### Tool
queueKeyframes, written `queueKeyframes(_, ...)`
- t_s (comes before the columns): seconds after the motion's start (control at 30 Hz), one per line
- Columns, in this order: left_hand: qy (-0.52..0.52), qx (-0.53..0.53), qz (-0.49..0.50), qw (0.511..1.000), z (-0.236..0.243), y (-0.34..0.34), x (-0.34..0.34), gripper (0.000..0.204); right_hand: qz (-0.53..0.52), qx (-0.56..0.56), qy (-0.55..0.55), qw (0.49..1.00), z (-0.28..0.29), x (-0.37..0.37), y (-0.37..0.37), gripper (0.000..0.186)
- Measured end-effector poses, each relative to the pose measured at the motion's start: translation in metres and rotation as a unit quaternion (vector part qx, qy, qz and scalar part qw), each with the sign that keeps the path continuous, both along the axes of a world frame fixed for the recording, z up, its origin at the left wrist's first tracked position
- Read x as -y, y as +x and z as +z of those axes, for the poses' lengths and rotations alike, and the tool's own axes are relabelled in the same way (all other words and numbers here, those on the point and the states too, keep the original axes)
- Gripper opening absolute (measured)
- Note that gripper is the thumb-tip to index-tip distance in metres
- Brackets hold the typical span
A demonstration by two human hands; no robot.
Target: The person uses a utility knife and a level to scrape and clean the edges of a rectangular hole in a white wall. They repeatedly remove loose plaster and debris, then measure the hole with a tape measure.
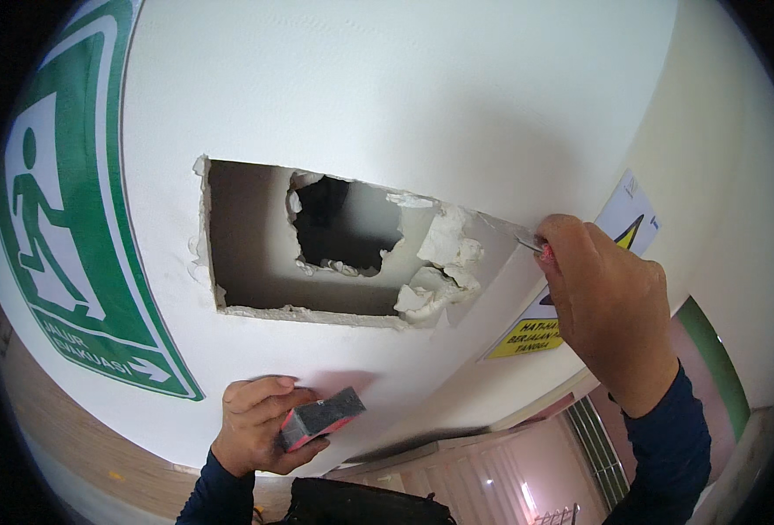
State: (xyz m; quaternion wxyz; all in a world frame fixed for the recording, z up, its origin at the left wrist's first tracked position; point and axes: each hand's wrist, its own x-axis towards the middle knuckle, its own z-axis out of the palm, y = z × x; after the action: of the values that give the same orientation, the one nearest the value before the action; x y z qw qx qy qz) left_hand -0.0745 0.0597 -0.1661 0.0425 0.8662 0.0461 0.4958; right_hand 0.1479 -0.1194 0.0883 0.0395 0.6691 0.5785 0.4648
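Note:
A white wall has a rough rectangular opening cut in its face, with a second, ragged hole deeper inside. Crumbled, torn board hangs at the opening's right end. My right hand is closed round the red handle of a tool with a thin metal shank. The shank lies against the wall, right of the torn board; the tool's exact kind is hidden by my fingers. Below the opening, my left hand grips a dark grey and red block, apart from the opening.
A green and white evacuation sign covers the wall's left part. Behind my right hand, a yellow and white warning sign is fixed to the wall. A black object sits at the lower edge, and a barred grille shows lower right.

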Motion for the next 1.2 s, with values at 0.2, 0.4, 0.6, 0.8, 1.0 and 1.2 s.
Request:
queueKeyframes(0.2, 0.003, 0.014, 0.005, 1.000, -0.003, 0.000, 0.001, 0.034, 0.078, 0.009, 0.028, 0.996, -0.004, -0.003, 0.015, 0.009)
queueKeyframes(0.4, -0.006, 0.010, 0.026, 1.000, -0.011, 0.005, 0.004, 0.036, -0.025, -0.084, 0.022, 0.996, -0.007, 0.032, 0.039, 0.005)
queueKeyframes(0.6, -0.020, 0.003, 0.083, 0.996, -0.026, 0.003, 0.013, 0.047, 0.200, -0.204, 0.135, 0.949, -0.037, 0.044, 0.073, 0.020)
queueKeyframes(0.8, -0.007, 0.006, 0.045, 0.999, -0.021, 0.006, 0.005, 0.048, 0.273, -0.527, 0.240, 0.768, -0.206, 0.055, 0.069, 0.023)
queueKeyframes(1.0, -0.004, 0.018, -0.085, 0.996, 0.024, 0.013, 0.035, 0.056, 0.256, -0.875, 0.095, 0.399, -0.286, 0.035, -0.033, 0.030)
queueKeyframes(1.2, -0.047, -0.008, -0.201, 0.979, 0.051, 0.055, 0.088, 0.054, 0.297, -0.875, 0.180, 0.338, -0.305, 0.049, -0.040, 0.029)
